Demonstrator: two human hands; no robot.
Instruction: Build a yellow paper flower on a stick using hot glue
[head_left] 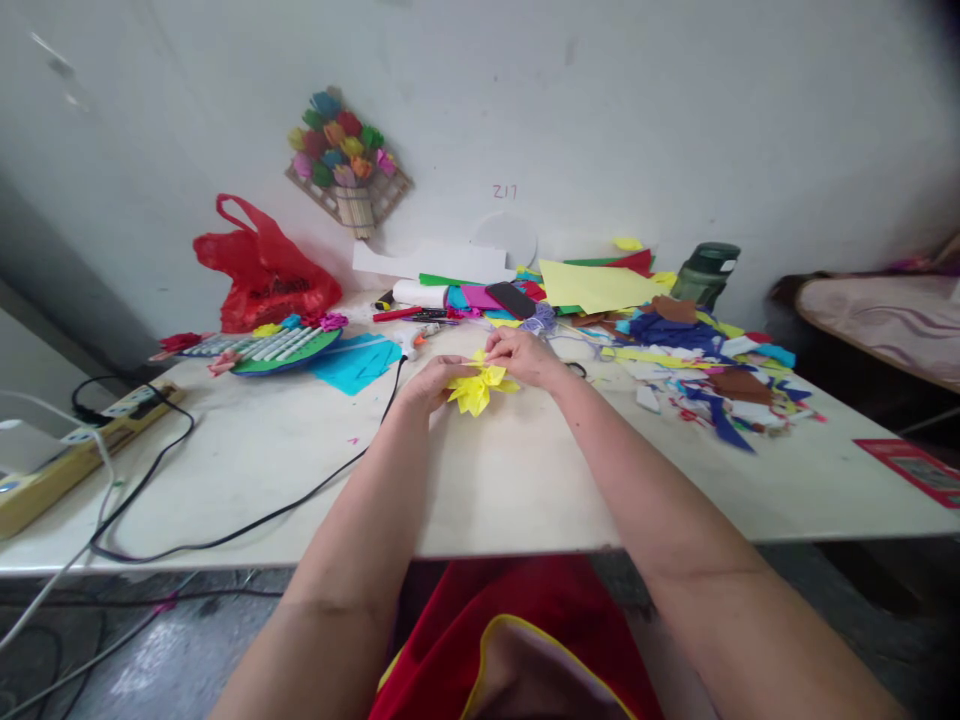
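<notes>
A yellow paper flower with pointed petals is between my two hands, over the middle of the white table. My left hand is closed on the flower's left side, its fingertips partly behind the paper. On the other side, my right hand pinches the flower's upper right part with thumb and fingers. Just behind my left hand lies a glue gun with an orange tip and a black cord. A blue paper sheet lies farther left.
At the left are a decorated round board, a red plastic bag and a power strip. A phone rests among coloured papers at the back. Paper scraps and a dark green bottle are at the right.
</notes>
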